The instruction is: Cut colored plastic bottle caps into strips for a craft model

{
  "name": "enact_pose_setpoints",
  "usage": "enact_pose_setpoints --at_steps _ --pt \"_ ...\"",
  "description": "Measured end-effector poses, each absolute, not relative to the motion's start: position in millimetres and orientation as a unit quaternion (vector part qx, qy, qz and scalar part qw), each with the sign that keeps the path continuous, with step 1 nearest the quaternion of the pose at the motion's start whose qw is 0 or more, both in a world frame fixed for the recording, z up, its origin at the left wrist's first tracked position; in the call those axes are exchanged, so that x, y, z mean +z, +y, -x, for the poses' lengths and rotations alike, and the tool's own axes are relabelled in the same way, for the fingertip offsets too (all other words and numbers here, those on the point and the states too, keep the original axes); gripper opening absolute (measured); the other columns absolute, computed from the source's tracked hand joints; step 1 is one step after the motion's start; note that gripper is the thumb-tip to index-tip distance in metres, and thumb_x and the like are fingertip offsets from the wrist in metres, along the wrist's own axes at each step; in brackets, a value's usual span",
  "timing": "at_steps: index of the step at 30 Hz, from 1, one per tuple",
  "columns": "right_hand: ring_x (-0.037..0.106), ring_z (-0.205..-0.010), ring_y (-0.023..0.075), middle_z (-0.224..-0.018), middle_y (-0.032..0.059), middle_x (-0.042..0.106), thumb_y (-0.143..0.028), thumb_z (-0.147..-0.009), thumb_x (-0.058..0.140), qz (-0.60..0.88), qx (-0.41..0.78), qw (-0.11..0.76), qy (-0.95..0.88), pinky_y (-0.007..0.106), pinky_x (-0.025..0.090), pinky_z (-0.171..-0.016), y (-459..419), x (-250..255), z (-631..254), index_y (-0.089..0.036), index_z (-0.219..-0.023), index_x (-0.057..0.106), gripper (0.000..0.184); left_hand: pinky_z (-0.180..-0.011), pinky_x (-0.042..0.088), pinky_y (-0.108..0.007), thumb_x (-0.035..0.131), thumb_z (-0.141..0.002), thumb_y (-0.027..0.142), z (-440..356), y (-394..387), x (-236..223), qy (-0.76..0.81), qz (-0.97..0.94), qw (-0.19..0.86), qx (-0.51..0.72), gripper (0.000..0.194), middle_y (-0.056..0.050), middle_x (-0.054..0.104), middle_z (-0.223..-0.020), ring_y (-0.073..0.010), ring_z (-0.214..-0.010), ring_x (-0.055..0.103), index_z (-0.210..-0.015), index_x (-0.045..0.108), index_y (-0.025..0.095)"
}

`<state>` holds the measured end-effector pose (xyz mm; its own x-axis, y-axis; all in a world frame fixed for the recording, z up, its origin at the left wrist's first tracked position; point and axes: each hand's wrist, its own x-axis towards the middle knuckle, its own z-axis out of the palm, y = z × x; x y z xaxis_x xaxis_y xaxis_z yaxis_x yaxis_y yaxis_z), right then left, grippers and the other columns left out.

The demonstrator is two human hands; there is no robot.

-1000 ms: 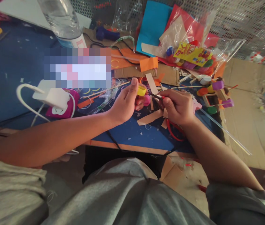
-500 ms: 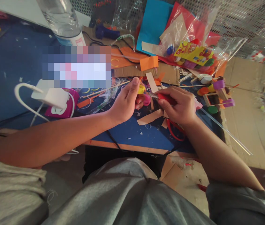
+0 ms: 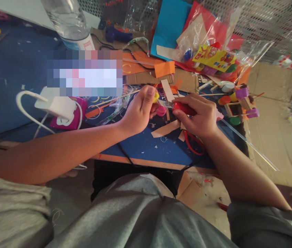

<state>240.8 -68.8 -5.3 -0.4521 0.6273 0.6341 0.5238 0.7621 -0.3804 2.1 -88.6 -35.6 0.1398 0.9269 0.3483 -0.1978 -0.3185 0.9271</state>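
Blue tabletop [image 3: 135, 148]; left fingers [image 3: 153, 110] — holding yellow piece [image 3: 156, 97] beside thumb [image 3: 149, 95]; right fingers [image 3: 183, 117] — pinching red handle [image 3: 184, 108]

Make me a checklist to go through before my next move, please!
1. Red-handled tool held in the right hand: ok, the hand is closed around its handle.
2. Yellow piece held in the left hand: ok, though the hand hides part of it.
3. Metal tip clear of the left hand: cannot tell; it points that way and is close.
4. Table under the hands free of scraps: not ok, brown strips lie there.
5. Bottle closed: cannot tell, its top is outside the picture.
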Motion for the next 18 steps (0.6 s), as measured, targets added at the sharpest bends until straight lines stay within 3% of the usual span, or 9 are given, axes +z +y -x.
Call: enact_pose_setpoints --at_steps 10,14,18 --pt "0.086 -0.087 0.0270 -0.098 0.0105 0.089 -0.062 -0.113 0.072 0.321 0.068 0.387 -0.862 0.040 0.067 -0.079 -69.5 -5.6 -242.3 -0.022 -0.114 0.091 0.044 -0.051 0.040 -0.024 0.049 -0.115 0.083 -1.3 -90.9 -37.9 0.307 -0.579 0.494 0.571 0.056 0.002 0.044 -0.086 -0.0101 -0.067 0.048 -0.112 0.051 0.027" --pt "0.084 -0.086 0.0280 -0.097 0.0108 0.089 -0.068 -0.110 0.074 0.333 0.058 0.396 -0.854 0.042 0.067 -0.080 -68.8 -6.8 -241.2 -0.023 -0.113 0.090 0.048 -0.052 0.042 -0.024 0.050 -0.113 0.085 -0.5 -89.7 -38.0 0.305 -0.581 0.493 0.572 0.059 0.003 0.042 -0.087 -0.0096 -0.065 0.048 -0.112 0.051 0.027" --pt "0.083 -0.087 0.0296 -0.097 0.0118 0.088 -0.077 -0.108 0.072 0.363 0.053 0.386 -0.847 0.045 0.067 -0.083 -68.6 -7.5 -241.2 -0.024 -0.112 0.090 0.056 -0.052 0.043 -0.024 0.048 -0.117 0.081 0.8 -89.9 -36.8 0.296 -0.591 0.496 0.562 0.054 0.006 0.036 -0.080 -0.0111 -0.062 0.045 -0.126 0.056 0.028"
